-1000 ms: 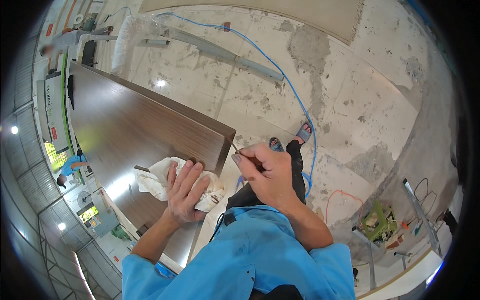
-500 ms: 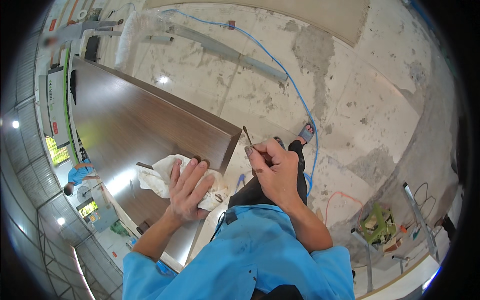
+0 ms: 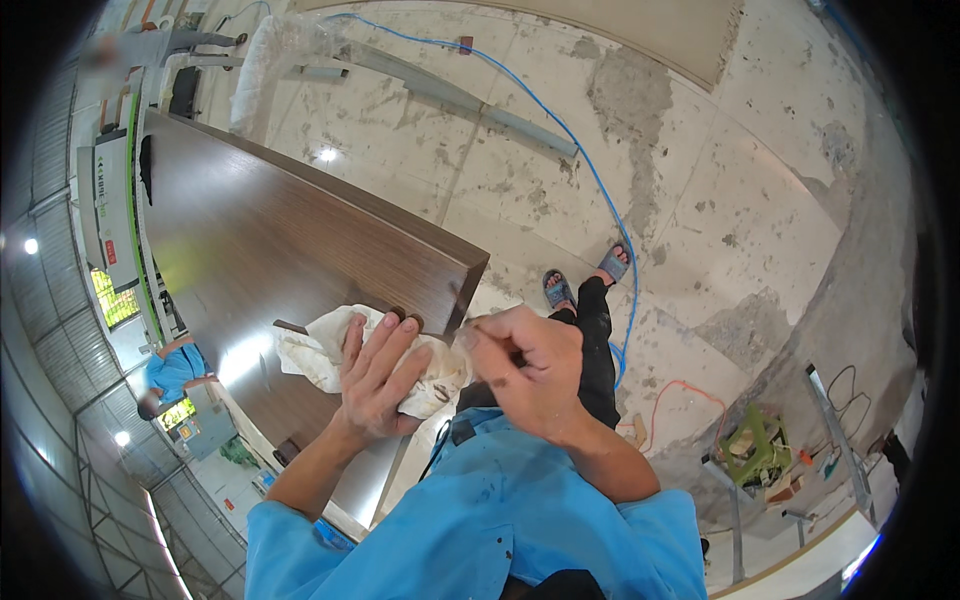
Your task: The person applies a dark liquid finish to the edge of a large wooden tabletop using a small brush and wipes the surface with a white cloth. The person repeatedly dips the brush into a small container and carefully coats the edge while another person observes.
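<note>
The left hand (image 3: 375,375) lay outstretched over a stained rag (image 3: 310,355), its grip hidden; the brown board (image 3: 280,240) was beneath. Just right, the right hand (image 3: 530,370) had thumb and fingers together, contents indistinct. Work seemed partway; finished spots couldn't be told.

Right hand (image 3: 530,372): sits lower, beside the cloth (image 3: 437,378)
Left sandal (image 3: 558,290): now shows fully
Co-worker in blue (image 3: 178,372): now hides the fan

Free room above dark panel (image 3: 270,225), crumpled cloth (image 3: 312,352) obstructing near end
</note>
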A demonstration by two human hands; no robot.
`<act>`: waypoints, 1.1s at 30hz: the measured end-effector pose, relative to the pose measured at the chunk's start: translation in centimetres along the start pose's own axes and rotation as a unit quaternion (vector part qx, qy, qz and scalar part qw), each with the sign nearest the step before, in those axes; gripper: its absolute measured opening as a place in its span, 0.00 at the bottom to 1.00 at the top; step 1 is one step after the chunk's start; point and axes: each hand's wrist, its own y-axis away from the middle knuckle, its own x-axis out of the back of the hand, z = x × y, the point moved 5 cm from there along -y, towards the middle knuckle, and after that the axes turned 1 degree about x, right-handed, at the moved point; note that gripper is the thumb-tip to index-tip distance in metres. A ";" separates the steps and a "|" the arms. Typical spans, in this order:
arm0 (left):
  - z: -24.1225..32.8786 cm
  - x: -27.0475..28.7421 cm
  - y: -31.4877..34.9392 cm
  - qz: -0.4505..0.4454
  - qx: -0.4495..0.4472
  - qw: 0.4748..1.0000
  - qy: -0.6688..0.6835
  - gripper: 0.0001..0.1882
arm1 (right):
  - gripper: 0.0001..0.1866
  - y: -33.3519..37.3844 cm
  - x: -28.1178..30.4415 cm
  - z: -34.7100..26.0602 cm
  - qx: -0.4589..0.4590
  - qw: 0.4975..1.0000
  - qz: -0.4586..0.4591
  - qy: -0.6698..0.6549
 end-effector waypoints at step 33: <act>1.1 -3.0 -12.9 0.105 0.017 0.994 -0.027 0.24 | 0.09 -2.7 10.8 2.7 -0.098 0.970 0.086 0.206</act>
